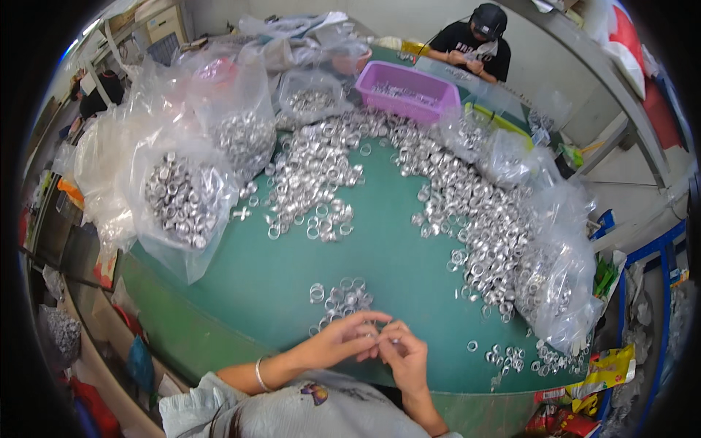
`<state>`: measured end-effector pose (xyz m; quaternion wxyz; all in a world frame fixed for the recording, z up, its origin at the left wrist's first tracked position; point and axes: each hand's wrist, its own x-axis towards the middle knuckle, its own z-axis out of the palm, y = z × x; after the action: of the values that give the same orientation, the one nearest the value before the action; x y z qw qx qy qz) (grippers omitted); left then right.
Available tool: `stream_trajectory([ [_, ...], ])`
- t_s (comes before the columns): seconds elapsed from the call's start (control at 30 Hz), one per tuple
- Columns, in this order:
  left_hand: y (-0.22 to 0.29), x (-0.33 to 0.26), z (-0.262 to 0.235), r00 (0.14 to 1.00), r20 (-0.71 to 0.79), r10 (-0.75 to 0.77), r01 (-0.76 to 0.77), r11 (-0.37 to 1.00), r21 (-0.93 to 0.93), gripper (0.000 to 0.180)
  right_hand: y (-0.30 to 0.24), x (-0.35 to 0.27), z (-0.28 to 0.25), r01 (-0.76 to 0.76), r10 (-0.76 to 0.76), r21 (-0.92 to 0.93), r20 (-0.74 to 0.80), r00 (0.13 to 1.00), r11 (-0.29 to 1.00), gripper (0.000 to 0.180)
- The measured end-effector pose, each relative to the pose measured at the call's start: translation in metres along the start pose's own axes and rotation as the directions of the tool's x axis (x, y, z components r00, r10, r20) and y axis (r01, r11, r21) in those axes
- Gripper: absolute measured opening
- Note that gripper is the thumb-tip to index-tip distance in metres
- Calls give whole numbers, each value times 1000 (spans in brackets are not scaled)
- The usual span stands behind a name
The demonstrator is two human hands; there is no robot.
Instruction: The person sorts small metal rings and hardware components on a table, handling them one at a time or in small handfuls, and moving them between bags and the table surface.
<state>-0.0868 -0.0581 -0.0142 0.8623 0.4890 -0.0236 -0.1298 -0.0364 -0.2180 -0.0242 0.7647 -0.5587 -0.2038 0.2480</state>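
My left hand [337, 343] and my right hand [406, 359] meet at the near edge of the green table [292, 270]. The fingers of both are pinched together, fingertips touching or nearly so. Whatever lies between them is too small and too covered to make out. Just beyond my left hand sits a small pile of shiny silver metal rings [343, 298], partly hidden by the fingers. To the right of my right hand, a few loose rings [505, 358] lie near the table's front edge.
Large heaps of silver metal rings [314, 171] spread over the far middle and right of the table. Clear plastic bags of rings [182, 197] stand at the left, others [555, 285] at the right. A purple bin [409, 109] stands at the back; beyond it sits another person [478, 44].
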Motion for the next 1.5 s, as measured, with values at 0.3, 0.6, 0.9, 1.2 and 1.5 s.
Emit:
stream_trajectory([
  [0.3, 6, -12, 18, 988, -153, 18, -21, 1000, -19, 25, -13, -13, 13, 64, -71, -78, -92, 993, 995, 7],
  [0.6, 1, -26, 25, 996, -87, -4, -11, 984, -179, 24, -27, -29, 28, 84, -87, -34, -80, 993, 996, 13],
  [0.9, -5, -35, 27, 912, -97, 400, -321, 839, 439, 32, -11, -37, 27, 195, -216, -203, -87, 973, 960, 17],
  [1.2, 0, -34, 27, 890, -107, 443, -312, 763, 566, 32, -10, -39, 30, 108, -124, -133, -112, 986, 985, 16],
  [1.5, 1, -26, 14, 901, -205, 381, -221, 813, 538, 30, 2, -31, 22, -61, 51, -43, -195, 979, 997, 17],
])
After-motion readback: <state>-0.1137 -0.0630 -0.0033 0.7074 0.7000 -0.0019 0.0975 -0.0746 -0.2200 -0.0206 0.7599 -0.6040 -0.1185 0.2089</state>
